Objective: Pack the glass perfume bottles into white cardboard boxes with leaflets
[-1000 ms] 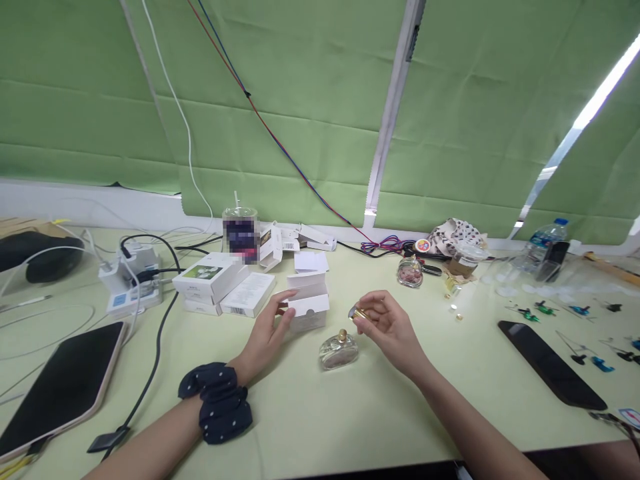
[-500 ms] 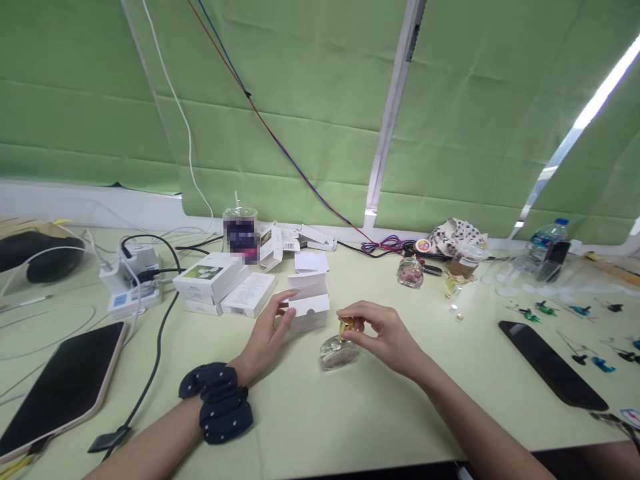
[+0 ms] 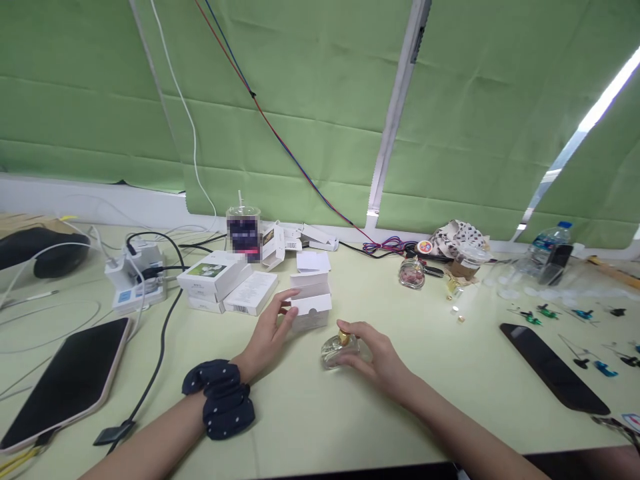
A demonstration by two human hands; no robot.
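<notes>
An open white box point(image 3: 313, 312) stands on the table with its lid flap raised at the back. My left hand point(image 3: 270, 333) holds it at the left side, thumb by the front left edge and fingers behind. Just right of and nearer than the box is a small clear glass perfume bottle point(image 3: 332, 353) with a gold top point(image 3: 344, 337). My right hand point(image 3: 377, 357) is closed on this bottle, fingertips at the gold top and thumb low against the glass. The hand covers the bottle's right side. A dark dotted scrunchie point(image 3: 227, 400) circles my left wrist.
White boxes point(image 3: 210, 283) are stacked at the left, beside a power strip point(image 3: 135, 293) and cables. A pink bottle point(image 3: 411, 273) and a drink cup point(image 3: 467, 261) stand back right. One phone point(image 3: 67, 380) lies left; a long black object point(image 3: 553, 367) lies right, near small coloured parts.
My right hand has slid lower on the perfume bottle, its thumb shifting from the gold top to the glass. My left hand keeps its hold on the box. The view has shifted slightly.
</notes>
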